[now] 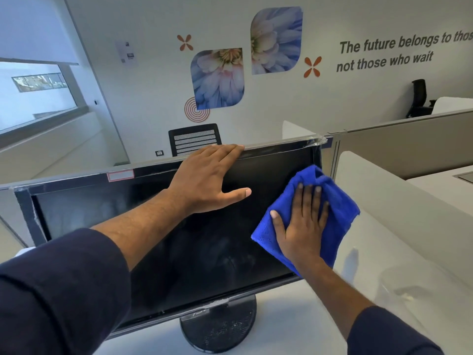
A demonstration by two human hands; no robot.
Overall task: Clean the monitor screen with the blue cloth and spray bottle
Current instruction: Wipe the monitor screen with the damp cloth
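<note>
A black monitor (194, 252) with a dark, smeared screen stands on a round base (217, 331) on a white desk. My left hand (207, 178) lies over the monitor's top edge, fingers behind the bezel and thumb on the screen. My right hand (300, 224) presses flat on a crumpled blue cloth (340, 208) against the right side of the screen. The cloth hangs past the monitor's right edge. No spray bottle is in view.
The white desk (294, 324) runs forward and right. A white frosted divider (399, 201) stands just right of the monitor, a grey partition (409, 139) behind it. A black mesh chair (194, 138) sits beyond the monitor; another black chair (419, 98) is far right.
</note>
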